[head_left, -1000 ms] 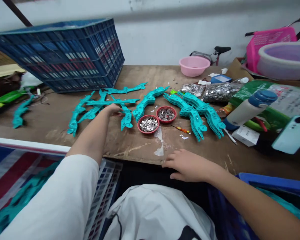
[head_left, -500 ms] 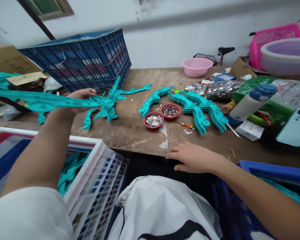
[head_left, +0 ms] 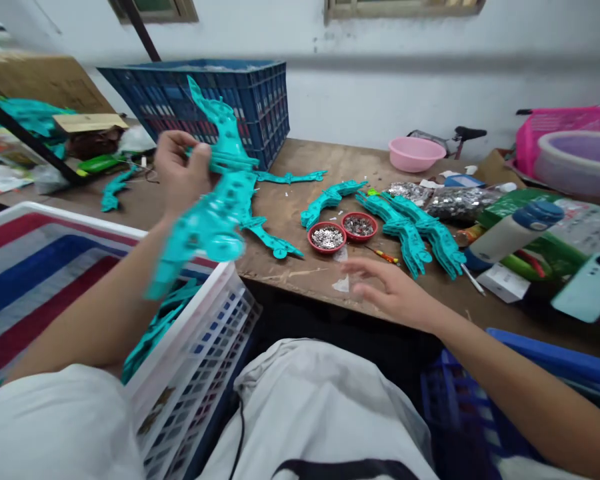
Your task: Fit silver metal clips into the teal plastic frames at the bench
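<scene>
My left hand (head_left: 183,170) is closed on several turquoise plastic parts (head_left: 220,200), raised over the left of the table and the white crate; motion blurs the lower one. Just right of them, another long turquoise part lies on the table. My right hand (head_left: 387,287) hangs over the table's front edge with fingers apart and nothing in them. Beyond it stand two red bowls, one of shiny metal pieces (head_left: 326,238) and one of darker small pieces (head_left: 359,227). An orange-and-yellow screwdriver (head_left: 383,255) lies nearby. Stacked turquoise parts (head_left: 405,230) rest right of the bowls.
A white crate (head_left: 200,320) with a striped sheet and turquoise parts stands at my left, a blue crate (head_left: 555,353) at my right. Behind are a dark blue crate (head_left: 260,100) and a pink basin (head_left: 416,155). A bottle (head_left: 515,227) and phone (head_left: 587,287) are at right.
My left hand has lifted the turquoise parts and turned them from lying sideways to upright. My right hand has moved slightly forward, closer to the bowls. The view has swung left.
</scene>
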A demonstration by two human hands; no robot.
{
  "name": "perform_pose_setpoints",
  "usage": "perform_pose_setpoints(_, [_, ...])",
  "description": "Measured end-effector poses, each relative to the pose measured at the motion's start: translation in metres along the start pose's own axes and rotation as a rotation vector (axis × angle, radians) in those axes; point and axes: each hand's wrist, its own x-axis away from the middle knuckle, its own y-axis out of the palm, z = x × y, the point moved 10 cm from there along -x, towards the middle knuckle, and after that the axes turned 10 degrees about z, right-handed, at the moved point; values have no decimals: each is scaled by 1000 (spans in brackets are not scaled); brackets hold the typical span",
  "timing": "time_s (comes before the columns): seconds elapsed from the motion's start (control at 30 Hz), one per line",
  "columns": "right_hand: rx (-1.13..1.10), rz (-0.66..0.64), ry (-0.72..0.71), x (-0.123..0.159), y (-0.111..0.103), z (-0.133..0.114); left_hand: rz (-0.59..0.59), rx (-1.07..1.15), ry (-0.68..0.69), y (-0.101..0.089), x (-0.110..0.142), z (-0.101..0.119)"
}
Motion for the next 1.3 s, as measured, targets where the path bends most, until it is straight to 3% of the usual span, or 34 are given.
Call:
perform_pose_setpoints(0.07, [-269, 103, 113, -14, 1, 1, 10, 116, 143, 30, 67, 39])
perform_pose_setpoints(0.17, [-481, 250, 209, -31, 3, -6, -189, 190, 219, 91, 177, 96])
perform_pose_setpoints(0.27, [-449, 382, 199, -34, -18, -11, -391, 312, 255, 120, 244, 139])
perform_pose_setpoints(0.37, [-265, 450, 177, -21, -68, 5, -730, 327, 321, 118, 272, 157])
perform_pose_setpoints(0.47, [-8, 418, 234, -9, -115, 44, -1179, 213, 566, 92, 315, 168])
perform_pose_setpoints(0.53, [154, 282, 344, -7, -119, 79, -1385, 161, 777, 70, 350, 179])
perform_pose_setpoints(0.63, [383, 13, 475, -9, -79, 123, -1479, 117, 994, 61, 392, 197])
perform_pose_setpoints(0.73, [592, -193, 495, -13, -21, 146, -1537, -38, 1028, 91, 418, 184])
perform_pose_setpoints(0.8, [658, -312, 492, -12, 9, 154, -1629, -208, 948, 116, 425, 149])
perform_pose_setpoints(0.87, [729, -350, 459, -16, 16, 156, -1749, -363, 797, 133, 427, 105])
perform_pose_setpoints(0.97, [894, -222, 322, -46, -13, 144, -1898, -478, 570, 137, 430, 53])
perform_pose_setpoints(1.03, [964, -112, 243, -79, -42, 139, -1952, -503, 506, 134, 429, 39])
perform_pose_setpoints(1.17, [1017, -8, 224, -154, -82, 166, -2026, -534, 529, 134, 422, 42])
perform_pose_setpoints(1.3, [1053, -78, 285, -204, -80, 215, -2025, -627, 513, 141, 397, 45])
